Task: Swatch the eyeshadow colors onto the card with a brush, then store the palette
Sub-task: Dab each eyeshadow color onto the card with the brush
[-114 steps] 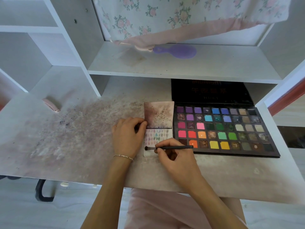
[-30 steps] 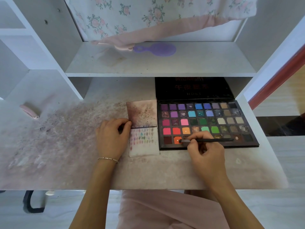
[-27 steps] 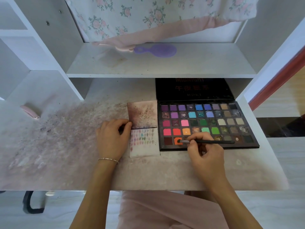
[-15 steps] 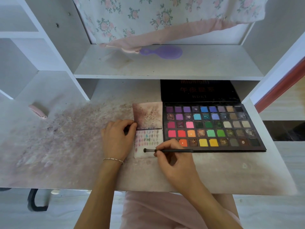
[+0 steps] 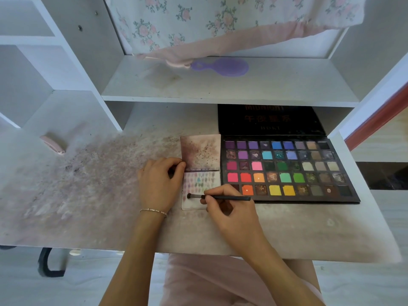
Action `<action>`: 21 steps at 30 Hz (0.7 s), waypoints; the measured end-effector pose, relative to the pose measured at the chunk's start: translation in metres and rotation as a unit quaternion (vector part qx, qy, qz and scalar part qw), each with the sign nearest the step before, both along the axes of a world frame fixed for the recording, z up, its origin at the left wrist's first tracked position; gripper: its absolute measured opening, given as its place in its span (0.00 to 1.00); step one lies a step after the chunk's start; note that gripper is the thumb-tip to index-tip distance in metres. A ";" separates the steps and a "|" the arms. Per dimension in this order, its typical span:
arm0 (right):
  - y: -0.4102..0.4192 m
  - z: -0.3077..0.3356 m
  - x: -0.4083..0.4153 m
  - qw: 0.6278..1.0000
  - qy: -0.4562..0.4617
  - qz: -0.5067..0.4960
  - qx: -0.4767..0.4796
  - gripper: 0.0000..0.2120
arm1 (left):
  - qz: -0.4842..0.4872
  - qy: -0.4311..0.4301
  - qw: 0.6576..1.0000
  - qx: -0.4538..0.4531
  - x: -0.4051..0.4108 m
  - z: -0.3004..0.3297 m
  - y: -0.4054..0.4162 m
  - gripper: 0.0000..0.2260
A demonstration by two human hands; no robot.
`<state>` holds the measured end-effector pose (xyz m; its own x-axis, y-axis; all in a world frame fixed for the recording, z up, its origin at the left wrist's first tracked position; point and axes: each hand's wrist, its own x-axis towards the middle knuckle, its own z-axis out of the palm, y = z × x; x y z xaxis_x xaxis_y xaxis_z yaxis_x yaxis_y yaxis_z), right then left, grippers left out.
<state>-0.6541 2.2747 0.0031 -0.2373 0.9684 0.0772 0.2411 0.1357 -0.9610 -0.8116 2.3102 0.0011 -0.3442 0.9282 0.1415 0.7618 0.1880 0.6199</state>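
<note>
- Since 1 second ago, the right hand (image 5: 229, 214) has carried the brush (image 5: 220, 197) off the orange pan in the palette's bottom row and over to the card (image 5: 202, 173), left of center in the frame.
- Its thumb and fingers pinch the brush near the ferrule; the handle lies almost level, its tail pointing right over the palette's front edge, and the dark bristle tip sits on the card's lower left part.
- Fingers of the left hand (image 5: 157, 184) are curled, the fingertips resting at the card's left edge by its fold; whether they press it or only touch it is unclear. A thin bracelet (image 5: 153, 211) circles that wrist.
- Rows of small pastel smudges cover the card's lower half; its upper flap is stained brownish-pink.
- Just right of the card, touching it, the palette (image 5: 287, 168) lies open on the desk (image 5: 88, 195), its black lid (image 5: 269, 120) tilted back under the shelf (image 5: 220, 89).
- Upper center, a purple hairbrush (image 5: 223, 66) lies on that shelf beneath floral fabric (image 5: 220, 16).
- At middle left, a small pink object (image 5: 52, 144) rests on the powder-stained desk.
</note>
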 end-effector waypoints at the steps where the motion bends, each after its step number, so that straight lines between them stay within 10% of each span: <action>1: 0.000 0.000 0.000 1.000 -0.003 0.002 0.001 0.11 | 0.000 -0.001 1.000 0.000 0.000 0.000 0.000 0.08; 21: 0.000 -0.001 0.000 1.000 -0.004 0.010 -0.012 0.10 | -0.002 0.003 1.000 -0.001 0.000 0.001 -0.001 0.09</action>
<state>-0.6536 2.2748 0.0024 -0.2578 0.9648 0.0519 0.2457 0.1174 -0.9622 -0.8114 2.3096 0.0018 -0.3391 0.9301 0.1414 0.7660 0.1857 0.6155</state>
